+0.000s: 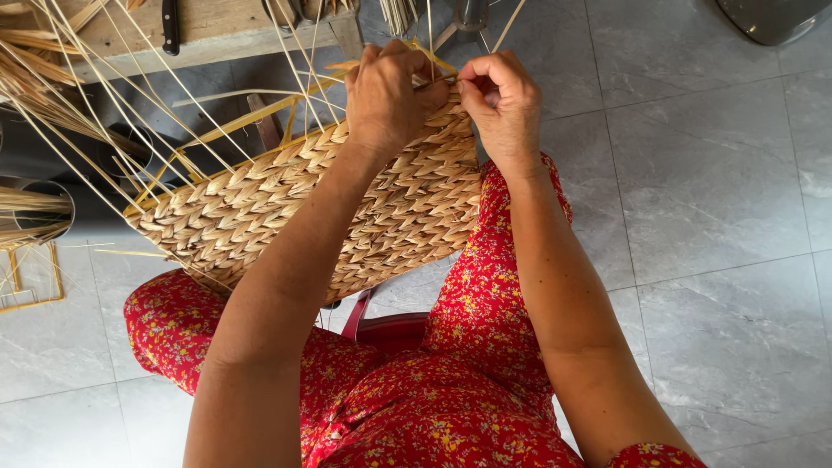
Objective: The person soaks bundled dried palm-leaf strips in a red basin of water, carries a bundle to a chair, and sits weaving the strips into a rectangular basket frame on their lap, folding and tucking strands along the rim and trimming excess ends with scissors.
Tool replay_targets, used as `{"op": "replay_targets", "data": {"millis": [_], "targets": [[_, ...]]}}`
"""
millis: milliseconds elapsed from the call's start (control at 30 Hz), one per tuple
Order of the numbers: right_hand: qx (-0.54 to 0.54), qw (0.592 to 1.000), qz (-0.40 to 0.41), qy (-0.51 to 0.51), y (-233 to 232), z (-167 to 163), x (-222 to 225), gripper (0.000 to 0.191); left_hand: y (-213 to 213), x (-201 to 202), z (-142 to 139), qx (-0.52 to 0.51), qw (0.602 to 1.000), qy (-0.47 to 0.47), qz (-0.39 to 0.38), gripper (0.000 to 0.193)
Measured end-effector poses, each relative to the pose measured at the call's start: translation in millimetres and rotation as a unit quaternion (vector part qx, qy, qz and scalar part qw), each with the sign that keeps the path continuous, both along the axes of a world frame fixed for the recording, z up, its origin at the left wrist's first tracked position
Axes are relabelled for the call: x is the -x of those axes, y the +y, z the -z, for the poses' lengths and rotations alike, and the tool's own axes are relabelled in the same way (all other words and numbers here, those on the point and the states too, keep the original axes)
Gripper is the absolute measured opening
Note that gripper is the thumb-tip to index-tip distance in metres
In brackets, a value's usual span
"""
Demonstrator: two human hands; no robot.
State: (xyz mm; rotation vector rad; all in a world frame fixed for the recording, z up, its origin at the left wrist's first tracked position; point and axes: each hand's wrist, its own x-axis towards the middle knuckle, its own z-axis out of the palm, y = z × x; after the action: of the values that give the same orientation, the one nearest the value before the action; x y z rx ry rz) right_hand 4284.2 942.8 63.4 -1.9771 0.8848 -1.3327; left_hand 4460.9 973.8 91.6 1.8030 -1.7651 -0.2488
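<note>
— While the woven basket (329, 208) lies across the lap in plain sight, how much of the hands can you read?

— Only their backs. The left hand (386, 95) sits curled over the basket's top rim, fingers folded down on the weave; what they press underneath is hidden by the hand itself.

— And the right hand (503, 104)?

— Closed in a pinch at the same rim, just beside the left, thumb and fingertips together on what looks like a thin pale strand (433, 39). The pinch point is too small to make out for sure.

— Where does the basket end?

— Its far side is covered by the left forearm, and its lower edge drops behind the red floral dress (468, 381). Loose straw stakes (113, 95) fan up left and run off the frame.

— Anything else cut off?

— A wooden bench (217, 30) at the top edge, with a dark-handled tool (170, 26) only partly shown, and a grey object (771, 17) in the top right corner that I cannot identify. Grey floor tiles (711, 191) fill the rest.
</note>
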Motion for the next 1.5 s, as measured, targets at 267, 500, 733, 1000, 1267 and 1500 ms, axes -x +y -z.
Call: {"op": "replay_targets", "data": {"millis": [267, 500, 733, 1000, 1267, 1500], "targets": [[-0.001, 1.0, -0.003, 0.01, -2, 3, 1, 0.017, -18, -5, -8, -0.173, 0.979, 0.11, -0.001, 0.021], [0.046, 0.998, 0.002, 0.052, 0, -4, 4, 0.019, -30, -10, -10, -0.236, 0.965, 0.102, 0.045, 0.029], [0.054, 0.996, -0.02, 0.074, 3, -15, 5, 0.018, -28, -19, 3, -0.083, 0.985, 0.053, 0.144, 0.021], [0.055, 0.992, -0.044, 0.105, 7, -21, 6, 0.014, -34, -32, 4, -0.285, 0.895, 0.33, 0.09, 0.016], [0.207, 0.945, -0.062, 0.246, -5, -42, 19, 0.012, -39, -44, 1, -0.337, 0.794, 0.494, 0.109, 0.024], [0.282, 0.894, -0.129, 0.323, -16, -63, 31, 0.01, -51, -48, 0, -0.352, 0.843, 0.371, 0.167, 0.028]]}}
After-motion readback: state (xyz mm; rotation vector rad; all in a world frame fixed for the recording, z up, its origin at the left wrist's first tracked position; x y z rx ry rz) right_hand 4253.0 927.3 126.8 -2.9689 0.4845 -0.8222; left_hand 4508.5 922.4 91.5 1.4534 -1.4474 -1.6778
